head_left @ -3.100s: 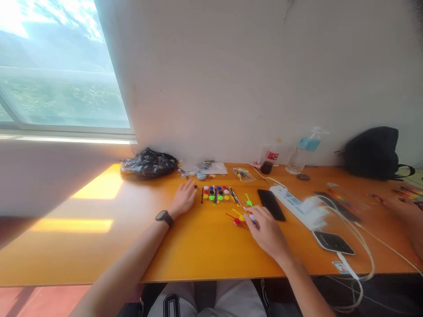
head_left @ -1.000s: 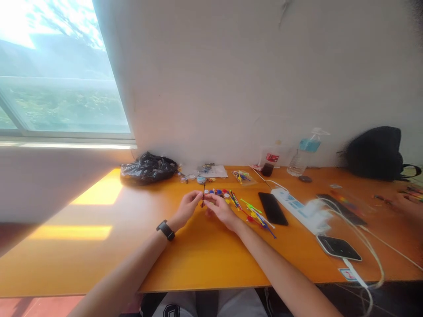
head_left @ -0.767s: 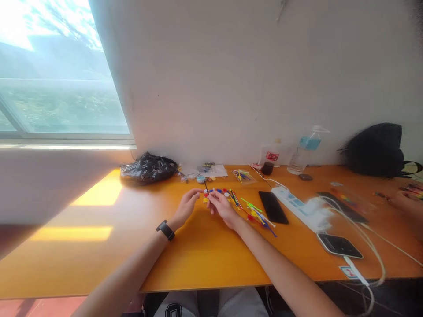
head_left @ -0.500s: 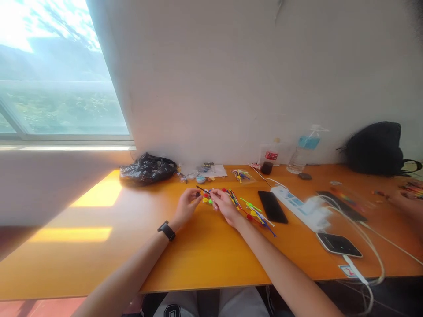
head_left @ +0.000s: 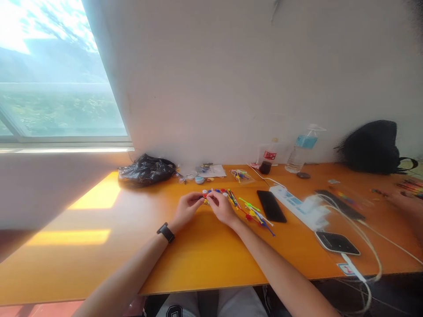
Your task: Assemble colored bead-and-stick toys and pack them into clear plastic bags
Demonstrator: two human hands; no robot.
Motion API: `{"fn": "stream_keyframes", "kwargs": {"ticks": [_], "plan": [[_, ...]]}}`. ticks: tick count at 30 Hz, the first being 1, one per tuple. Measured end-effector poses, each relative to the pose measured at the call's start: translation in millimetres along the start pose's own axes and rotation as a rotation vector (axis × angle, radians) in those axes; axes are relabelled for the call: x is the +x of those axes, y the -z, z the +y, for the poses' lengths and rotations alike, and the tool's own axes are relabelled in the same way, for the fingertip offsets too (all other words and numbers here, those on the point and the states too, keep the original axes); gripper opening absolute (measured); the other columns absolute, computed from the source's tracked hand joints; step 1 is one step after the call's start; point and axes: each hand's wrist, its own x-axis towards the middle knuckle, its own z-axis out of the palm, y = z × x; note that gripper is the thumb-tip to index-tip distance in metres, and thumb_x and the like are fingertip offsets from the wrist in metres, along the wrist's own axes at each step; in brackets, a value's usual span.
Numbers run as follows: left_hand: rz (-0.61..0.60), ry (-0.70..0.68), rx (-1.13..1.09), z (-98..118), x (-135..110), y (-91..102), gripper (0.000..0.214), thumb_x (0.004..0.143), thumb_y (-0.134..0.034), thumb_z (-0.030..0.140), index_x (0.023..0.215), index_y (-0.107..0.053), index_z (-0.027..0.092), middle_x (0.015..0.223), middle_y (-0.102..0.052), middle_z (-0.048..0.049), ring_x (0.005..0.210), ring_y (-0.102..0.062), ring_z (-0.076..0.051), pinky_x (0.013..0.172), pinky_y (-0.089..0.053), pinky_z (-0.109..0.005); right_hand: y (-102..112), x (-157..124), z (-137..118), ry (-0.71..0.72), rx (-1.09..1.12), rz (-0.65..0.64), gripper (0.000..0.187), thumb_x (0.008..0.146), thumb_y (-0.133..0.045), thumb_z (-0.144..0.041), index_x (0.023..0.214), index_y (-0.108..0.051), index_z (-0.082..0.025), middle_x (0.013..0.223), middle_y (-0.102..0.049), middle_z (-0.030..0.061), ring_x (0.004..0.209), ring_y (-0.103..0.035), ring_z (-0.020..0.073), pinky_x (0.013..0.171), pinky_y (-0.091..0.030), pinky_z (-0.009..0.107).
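Note:
My left hand (head_left: 187,208), a black watch on its wrist, and my right hand (head_left: 222,207) meet fingertip to fingertip over a cluster of small coloured round pieces (head_left: 218,192) on the orange table (head_left: 205,251). Both hands are closed in a pinch on something small between them; I cannot make out what. Thin coloured sticks with round heads (head_left: 256,213) lie fanned out just right of my right hand.
A black phone (head_left: 271,205), a white power strip (head_left: 296,203) with cables and a second phone (head_left: 337,243) lie to the right. Behind stand a water bottle (head_left: 300,149), a small bottle (head_left: 267,159) and a black plastic bag (head_left: 145,169). Another person's hand (head_left: 401,203) is at the far right.
My right hand left the sticks on the right and joined my left hand at the round pieces. A thin black stick held upright between them a second ago has dropped out of sight.

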Motion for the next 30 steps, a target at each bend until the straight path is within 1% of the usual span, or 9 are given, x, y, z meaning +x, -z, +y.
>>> {"fn": "stream_keyframes", "kwargs": {"ticks": [3,7,11,15,18,22,24,27,30], "plan": [[0.006,-0.009,0.014,0.9,-0.1,-0.1,0.031,0.086,-0.077,0.043,0.102,-0.079,0.016,0.108,-0.08,-0.0122,0.1,-0.075,-0.028,0.095,-0.059,-0.042,1.2,-1.3,0.7,0.028,-0.095,0.005,0.024,0.101,-0.052,-0.04,0.093,-0.068,-0.023,0.088,-0.071,0.0052,0.078,-0.063,0.0213,0.073,-0.047,0.032],[-0.01,-0.022,0.03,-3.1,0.6,1.0,0.031,0.085,-0.078,0.043,0.101,-0.078,0.016,0.107,-0.08,-0.0124,0.099,-0.075,-0.027,0.094,-0.059,-0.041,1.8,-1.8,1.9,0.034,-0.129,0.008,0.023,0.1,-0.053,-0.039,0.091,-0.068,-0.024,0.085,-0.071,0.005,0.074,-0.062,0.0213,0.07,-0.046,0.032],[-0.024,-0.026,0.029,-7.7,1.7,2.2,0.031,0.086,-0.077,0.044,0.102,-0.077,0.016,0.108,-0.08,-0.0122,0.099,-0.075,-0.026,0.094,-0.059,-0.04,1.9,-2.3,2.5,0.035,-0.139,0.006,0.021,0.099,-0.053,-0.037,0.091,-0.068,-0.024,0.089,-0.072,0.0055,0.077,-0.063,0.0221,0.073,-0.047,0.032],[-0.046,-0.027,-0.005,-6.5,2.9,3.7,0.033,0.083,-0.08,0.045,0.098,-0.076,0.016,0.101,-0.08,-0.0116,0.093,-0.075,-0.025,0.09,-0.059,-0.039,0.8,-0.7,0.8,0.043,-0.087,0.008,0.021,0.1,-0.053,-0.037,0.091,-0.067,-0.023,0.09,-0.07,0.0056,0.082,-0.063,0.0221,0.076,-0.047,0.033],[-0.05,0.035,-0.089,-1.5,4.0,5.8,0.031,0.082,-0.082,0.043,0.096,-0.075,0.016,0.1,-0.079,-0.0109,0.093,-0.074,-0.024,0.09,-0.058,-0.038,1.6,2.1,-2.5,0.02,0.019,0.006,0.023,0.099,-0.054,-0.039,0.09,-0.067,-0.022,0.092,-0.069,0.0055,0.089,-0.063,0.0222,0.082,-0.048,0.033],[-0.113,0.189,-0.354,-0.3,7.3,8.9,0.032,0.091,-0.07,0.046,0.095,-0.074,0.015,0.103,-0.076,-0.0129,0.094,-0.072,-0.023,0.086,-0.057,-0.036,5.5,4.7,-5.9,-0.076,0.186,-0.007,0.024,0.097,-0.054,-0.041,0.089,-0.067,-0.022,0.093,-0.068,0.0036,0.092,-0.062,0.0209,0.085,-0.048,0.033],[-0.148,0.224,-0.414,-2.2,8.1,9.4,0.029,0.088,-0.074,0.044,0.096,-0.073,0.015,0.106,-0.075,-0.0134,0.091,-0.071,-0.022,0.083,-0.055,-0.034,7.3,5.0,-6.4,-0.109,0.236,-0.022,0.024,0.097,-0.054,-0.041,0.09,-0.067,-0.022,0.092,-0.067,0.0031,0.091,-0.062,0.0207,0.084,-0.049,0.033],[-0.169,0.234,-0.419,-2.4,6.2,8.8,0.034,0.081,-0.083,0.04,0.102,-0.072,0.017,0.103,-0.075,-0.0117,0.087,-0.069,-0.019,0.081,-0.053,-0.032,9.5,5.2,-6.8,-0.084,0.193,0.002,0.025,0.097,-0.056,-0.042,0.095,-0.071,-0.022,0.098,-0.068,0.0049,0.094,-0.062,0.0215,0.086,-0.05,0.035],[-0.147,0.221,-0.384,2.4,3.0,8.3,0.04,0.08,-0.085,0.043,0.108,-0.072,0.017,0.1,-0.075,-0.0094,0.085,-0.066,-0.017,0.082,-0.051,-0.031,12.6,5.6,-9.2,-0.008,0.085,0.08,0.031,0.098,-0.057,-0.045,0.114,-0.072,-0.024,0.107,-0.066,0.0067,0.099,-0.061,0.0216,0.09,-0.048,0.035]]}}
